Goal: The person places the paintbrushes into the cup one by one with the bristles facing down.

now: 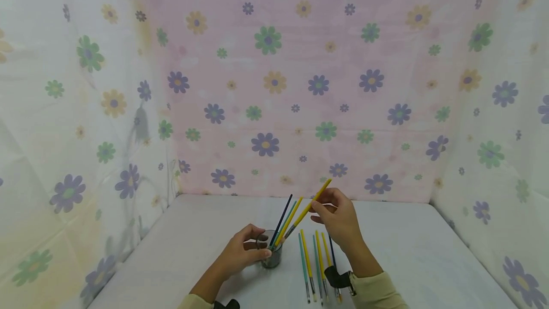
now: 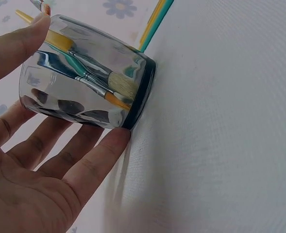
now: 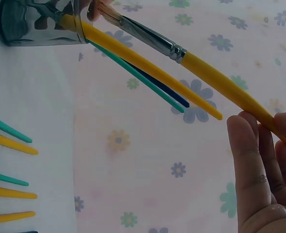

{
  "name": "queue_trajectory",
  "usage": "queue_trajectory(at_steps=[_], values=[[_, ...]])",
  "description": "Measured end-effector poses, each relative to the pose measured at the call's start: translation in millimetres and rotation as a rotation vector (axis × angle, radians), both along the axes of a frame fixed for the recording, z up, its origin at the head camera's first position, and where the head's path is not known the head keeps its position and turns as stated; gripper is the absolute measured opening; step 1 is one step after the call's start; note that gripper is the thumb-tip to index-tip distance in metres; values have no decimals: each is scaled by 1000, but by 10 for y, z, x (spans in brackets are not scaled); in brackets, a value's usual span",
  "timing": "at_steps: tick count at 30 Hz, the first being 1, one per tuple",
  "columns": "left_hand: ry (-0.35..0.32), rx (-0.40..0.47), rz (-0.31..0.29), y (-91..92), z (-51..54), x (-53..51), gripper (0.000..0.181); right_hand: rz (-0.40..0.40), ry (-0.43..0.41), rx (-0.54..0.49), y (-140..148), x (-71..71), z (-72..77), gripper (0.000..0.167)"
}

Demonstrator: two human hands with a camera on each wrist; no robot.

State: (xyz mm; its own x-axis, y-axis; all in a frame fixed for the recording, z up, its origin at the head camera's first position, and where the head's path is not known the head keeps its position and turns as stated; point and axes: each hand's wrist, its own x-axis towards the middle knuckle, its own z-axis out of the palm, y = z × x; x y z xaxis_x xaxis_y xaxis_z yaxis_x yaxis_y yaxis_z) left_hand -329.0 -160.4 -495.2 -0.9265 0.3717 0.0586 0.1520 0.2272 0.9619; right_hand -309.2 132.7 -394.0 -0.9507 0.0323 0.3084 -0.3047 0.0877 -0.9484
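My left hand (image 1: 240,253) holds a clear drinking glass (image 1: 272,260) with a dark base, its thumb near the rim and its fingers round the side. Three paintbrushes lean in the glass bristles down: a yellow one (image 3: 147,66), a teal one (image 3: 143,85) and a dark blue one (image 1: 282,214). Between thumb and fingers my right hand (image 1: 341,218) pinches another yellow paintbrush (image 3: 215,80) by its handle. That brush slants, with its bristles low beside the glass's rim and the left thumb.
Right of the glass, several paintbrushes (image 1: 320,252) lie side by side on the white tabletop (image 1: 407,256), bristles toward me. Flower-printed cloth (image 1: 300,61) hangs behind the table and at both sides.
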Motion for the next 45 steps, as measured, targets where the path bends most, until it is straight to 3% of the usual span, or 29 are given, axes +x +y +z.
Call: queue_trajectory(at_steps=[10, 28, 36, 45], values=[[19, 13, -22, -4, -27, 4, 65, 23, -12, 46, -156, -21, -150, 26], [9, 4, 6, 5, 5, 27, 64, 70, -72, 195, -369, -64, -382, 27], [7, 4, -3, 0, 4, 17, 63, 128, -83, 219, -392, -58, -424, 26], [7, 0, 1, -7, -5, 7, 62, 123, -99, 239, -386, -77, -436, 27]])
